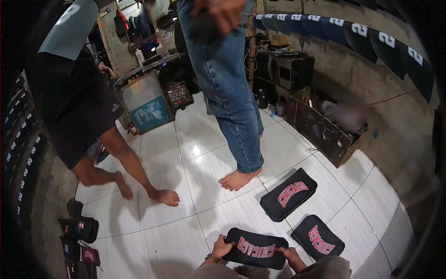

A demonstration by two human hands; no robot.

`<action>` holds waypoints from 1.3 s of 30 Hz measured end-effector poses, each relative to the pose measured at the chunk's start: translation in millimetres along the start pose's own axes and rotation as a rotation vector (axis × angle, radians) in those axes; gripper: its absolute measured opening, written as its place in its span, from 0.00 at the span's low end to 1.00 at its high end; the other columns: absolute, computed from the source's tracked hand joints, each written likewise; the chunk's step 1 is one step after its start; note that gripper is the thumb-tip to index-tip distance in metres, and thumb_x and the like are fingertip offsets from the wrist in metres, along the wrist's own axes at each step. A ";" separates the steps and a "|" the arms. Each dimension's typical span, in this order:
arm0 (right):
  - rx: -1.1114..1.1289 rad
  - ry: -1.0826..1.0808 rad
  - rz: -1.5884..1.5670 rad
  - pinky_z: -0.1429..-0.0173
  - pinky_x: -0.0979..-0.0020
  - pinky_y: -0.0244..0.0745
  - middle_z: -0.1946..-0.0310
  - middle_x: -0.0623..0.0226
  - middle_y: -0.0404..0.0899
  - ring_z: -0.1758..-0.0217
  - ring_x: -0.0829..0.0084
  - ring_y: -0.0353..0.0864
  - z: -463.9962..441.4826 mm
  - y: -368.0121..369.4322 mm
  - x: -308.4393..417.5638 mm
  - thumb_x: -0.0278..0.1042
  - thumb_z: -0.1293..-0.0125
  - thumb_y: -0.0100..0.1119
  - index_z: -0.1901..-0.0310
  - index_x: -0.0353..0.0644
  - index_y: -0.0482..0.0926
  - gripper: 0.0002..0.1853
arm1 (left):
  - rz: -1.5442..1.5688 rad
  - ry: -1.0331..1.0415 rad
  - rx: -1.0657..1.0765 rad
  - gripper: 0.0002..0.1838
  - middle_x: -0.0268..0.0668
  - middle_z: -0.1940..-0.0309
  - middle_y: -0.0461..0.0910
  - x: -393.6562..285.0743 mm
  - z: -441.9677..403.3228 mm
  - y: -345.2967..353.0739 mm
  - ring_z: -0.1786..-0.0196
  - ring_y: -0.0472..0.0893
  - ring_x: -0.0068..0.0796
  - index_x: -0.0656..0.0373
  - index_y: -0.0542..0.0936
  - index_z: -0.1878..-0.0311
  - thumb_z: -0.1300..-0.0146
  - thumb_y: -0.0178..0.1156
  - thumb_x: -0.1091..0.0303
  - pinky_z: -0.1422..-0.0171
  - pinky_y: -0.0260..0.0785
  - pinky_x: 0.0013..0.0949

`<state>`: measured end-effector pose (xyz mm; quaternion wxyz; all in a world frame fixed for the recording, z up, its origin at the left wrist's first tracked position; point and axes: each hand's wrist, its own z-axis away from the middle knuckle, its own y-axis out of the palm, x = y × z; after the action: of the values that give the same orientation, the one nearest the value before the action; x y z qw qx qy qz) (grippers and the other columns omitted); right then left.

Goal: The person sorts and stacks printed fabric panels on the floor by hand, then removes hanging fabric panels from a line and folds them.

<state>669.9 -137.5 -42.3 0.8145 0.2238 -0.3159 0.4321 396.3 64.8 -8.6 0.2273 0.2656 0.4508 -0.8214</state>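
My left hand [222, 247] grips the left end of a black CHICAGO fabric piece [256, 248], its thumb on top. The right end is held by my right hand [291, 258], also thumb on top. The piece is black with red, white-edged lettering and looks thick, perhaps several layers; I cannot tell. It lies level, low over the tiles in front of my knees. Two similar things are on the floor to the right: one black CHICAGO piece [319, 237] close to my right hand, and another black CHICAGO piece [289, 194] farther off.
One person in jeans [227, 97] stands ahead, a dark thing in hand. Another person in dark shorts [83, 121] is at the left. Black caps [83, 229] lie at lower left. A wooden box [320, 123] stands at right; dark panels numbered 2 [360, 37] hang along the wall.
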 end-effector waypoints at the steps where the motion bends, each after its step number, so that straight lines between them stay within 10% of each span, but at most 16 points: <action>1: -0.010 -0.042 -0.011 0.59 0.71 0.77 0.66 0.61 0.86 0.65 0.71 0.84 -1.5 2.4 -1.1 0.38 0.45 0.71 0.59 0.28 0.84 0.20 | 0.013 0.043 -0.014 0.29 0.49 0.62 0.81 4.8 -3.1 1.5 0.55 0.81 0.46 0.62 0.72 0.57 0.53 0.71 0.50 0.50 0.73 0.40; 10: -0.111 0.038 -0.014 0.56 0.68 0.78 0.59 0.64 0.85 0.60 0.71 0.83 -6.3 11.6 -27.1 0.41 0.46 0.74 0.48 0.38 0.81 0.26 | 0.381 0.039 0.083 0.18 0.41 0.62 0.83 -20.6 5.2 -10.8 0.56 0.81 0.31 0.63 0.79 0.58 0.51 0.72 0.67 0.51 0.75 0.34; 17: -0.022 -0.402 0.042 0.45 0.65 0.77 0.52 0.62 0.84 0.53 0.66 0.83 -21.2 19.9 -36.9 0.40 0.43 0.73 0.44 0.40 0.79 0.27 | 0.538 -0.272 0.413 0.24 0.40 0.54 0.83 -26.7 -2.2 -9.0 0.55 0.82 0.27 0.68 0.77 0.43 0.44 0.68 0.72 0.50 0.76 0.32; 20: -0.048 -0.212 0.079 0.44 0.66 0.76 0.52 0.60 0.84 0.52 0.65 0.83 9.3 19.6 -11.5 0.38 0.41 0.72 0.43 0.35 0.77 0.26 | 0.571 -0.065 0.361 0.23 0.39 0.53 0.83 -22.8 18.3 -4.1 0.53 0.81 0.26 0.67 0.77 0.44 0.41 0.68 0.70 0.48 0.75 0.32; 26: -0.054 -0.889 0.275 0.38 0.67 0.73 0.45 0.49 0.80 0.42 0.62 0.81 73.2 27.1 14.7 0.31 0.40 0.70 0.42 0.32 0.72 0.27 | 0.568 0.640 0.221 0.29 0.44 0.41 0.77 3.1 41.8 -2.8 0.43 0.77 0.28 0.65 0.72 0.39 0.42 0.72 0.71 0.36 0.69 0.34; 28: 0.025 -0.841 0.215 0.35 0.66 0.71 0.37 0.46 0.74 0.36 0.60 0.77 66.7 18.5 -7.0 0.29 0.43 0.70 0.28 0.35 0.53 0.45 | 0.620 0.648 0.282 0.36 0.45 0.34 0.71 -6.2 56.9 -0.6 0.37 0.73 0.28 0.67 0.67 0.34 0.44 0.73 0.71 0.32 0.66 0.34; 39: 0.057 -0.693 0.479 0.36 0.66 0.72 0.45 0.53 0.82 0.42 0.68 0.80 66.5 -3.0 21.2 0.24 0.37 0.57 0.36 0.38 0.73 0.25 | 0.528 0.599 0.379 0.28 0.42 0.49 0.84 -1.2 37.1 3.0 0.46 0.82 0.28 0.63 0.77 0.39 0.45 0.68 0.71 0.37 0.70 0.32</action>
<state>660.0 -169.6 19.0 0.5300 0.2987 -0.6022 0.5169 390.5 31.6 7.1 0.2358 0.6350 0.2549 -0.6901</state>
